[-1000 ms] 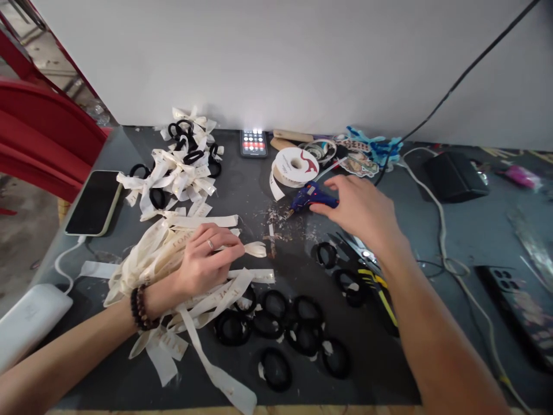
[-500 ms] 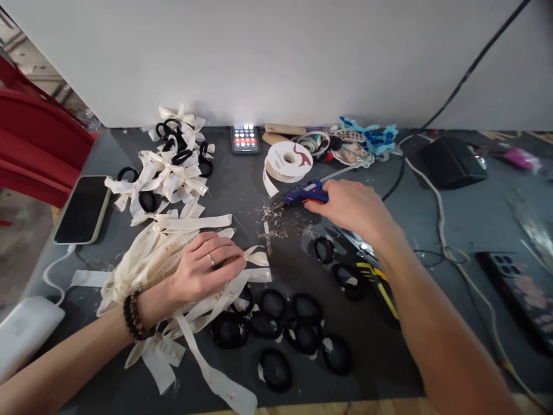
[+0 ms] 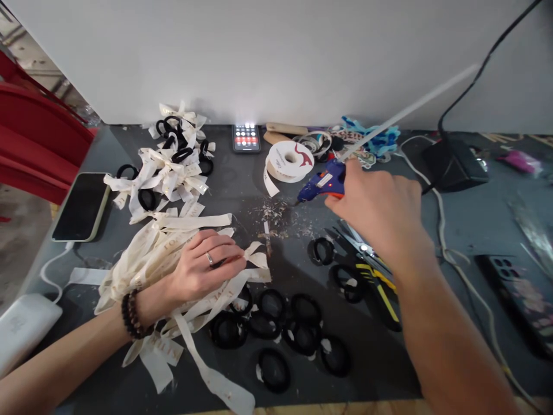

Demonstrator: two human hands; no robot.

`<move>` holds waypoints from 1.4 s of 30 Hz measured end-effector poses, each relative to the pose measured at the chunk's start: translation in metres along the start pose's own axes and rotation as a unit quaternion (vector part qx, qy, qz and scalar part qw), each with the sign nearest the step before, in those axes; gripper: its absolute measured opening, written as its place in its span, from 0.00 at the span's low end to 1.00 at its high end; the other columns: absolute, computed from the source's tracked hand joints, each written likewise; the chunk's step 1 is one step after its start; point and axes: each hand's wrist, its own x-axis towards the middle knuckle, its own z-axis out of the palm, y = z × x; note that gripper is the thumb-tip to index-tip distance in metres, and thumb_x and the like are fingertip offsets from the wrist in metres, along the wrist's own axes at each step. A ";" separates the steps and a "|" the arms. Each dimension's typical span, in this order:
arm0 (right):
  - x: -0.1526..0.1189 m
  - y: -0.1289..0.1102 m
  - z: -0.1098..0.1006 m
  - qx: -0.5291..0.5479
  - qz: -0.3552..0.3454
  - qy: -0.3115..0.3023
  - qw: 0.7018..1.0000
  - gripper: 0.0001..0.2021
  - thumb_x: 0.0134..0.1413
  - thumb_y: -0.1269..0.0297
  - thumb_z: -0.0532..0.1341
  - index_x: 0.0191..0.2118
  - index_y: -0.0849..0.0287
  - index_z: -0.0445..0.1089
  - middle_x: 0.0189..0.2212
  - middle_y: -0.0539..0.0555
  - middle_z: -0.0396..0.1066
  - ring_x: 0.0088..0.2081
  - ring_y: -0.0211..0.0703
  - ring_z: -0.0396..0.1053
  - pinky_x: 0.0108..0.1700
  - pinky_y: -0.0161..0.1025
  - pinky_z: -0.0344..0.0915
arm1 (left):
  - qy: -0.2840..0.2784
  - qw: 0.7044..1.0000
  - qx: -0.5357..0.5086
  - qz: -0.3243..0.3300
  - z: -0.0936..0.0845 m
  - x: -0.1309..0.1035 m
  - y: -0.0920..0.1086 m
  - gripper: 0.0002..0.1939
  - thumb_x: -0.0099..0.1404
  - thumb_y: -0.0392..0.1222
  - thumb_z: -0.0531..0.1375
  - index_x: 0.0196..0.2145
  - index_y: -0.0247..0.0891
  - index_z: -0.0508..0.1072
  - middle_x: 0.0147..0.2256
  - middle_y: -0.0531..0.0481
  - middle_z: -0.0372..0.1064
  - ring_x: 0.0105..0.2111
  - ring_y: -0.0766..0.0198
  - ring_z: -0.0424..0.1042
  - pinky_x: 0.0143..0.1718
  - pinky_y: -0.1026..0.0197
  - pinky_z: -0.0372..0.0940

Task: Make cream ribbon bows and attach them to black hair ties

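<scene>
Covered grips, cropped edges
The right hand (image 3: 380,213) hides the handle of the glue gun (image 3: 325,181), and the right arm (image 3: 436,311) covers one end of the scissors (image 3: 362,245). The left hand (image 3: 211,265) covers part of a ribbon bow (image 3: 258,255). The left edge cuts off the red chair (image 3: 34,138) and white power bank (image 3: 30,331); the right edge crops the flowered phone (image 3: 518,297). The pink thing (image 3: 521,162) is blurred, and the spool's (image 3: 283,159) small lettering is too faint to read.
</scene>
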 end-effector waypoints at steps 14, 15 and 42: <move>-0.007 -0.017 -0.018 -0.013 -0.016 -0.013 1.000 0.17 0.60 0.48 0.64 0.40 0.58 0.75 0.31 0.61 0.78 0.35 0.58 0.75 0.35 0.45 0.59 | 0.051 0.998 0.007 -0.028 -0.001 0.010 0.002 0.10 0.69 0.28 0.64 0.43 0.42 0.78 0.38 0.52 0.83 0.42 0.58 0.81 0.48 0.53 0.72; -0.006 -0.017 -0.017 -0.021 -0.017 -0.048 0.998 0.17 0.61 0.48 0.63 0.41 0.59 0.76 0.31 0.62 0.78 0.35 0.58 0.75 0.35 0.45 0.59 | 0.055 0.998 0.010 -0.029 -0.002 0.012 0.003 0.09 0.70 0.29 0.63 0.42 0.41 0.78 0.37 0.52 0.83 0.41 0.58 0.81 0.47 0.53 0.72; -0.001 -0.017 0.009 -0.138 -0.036 -0.156 0.977 0.27 0.72 0.45 0.55 0.50 0.65 0.79 0.46 0.70 0.81 0.43 0.66 0.79 0.36 0.47 0.66 | 0.050 0.998 0.027 -0.038 -0.003 0.015 0.002 0.16 0.65 0.23 0.60 0.44 0.41 0.77 0.38 0.52 0.84 0.41 0.59 0.81 0.45 0.54 0.70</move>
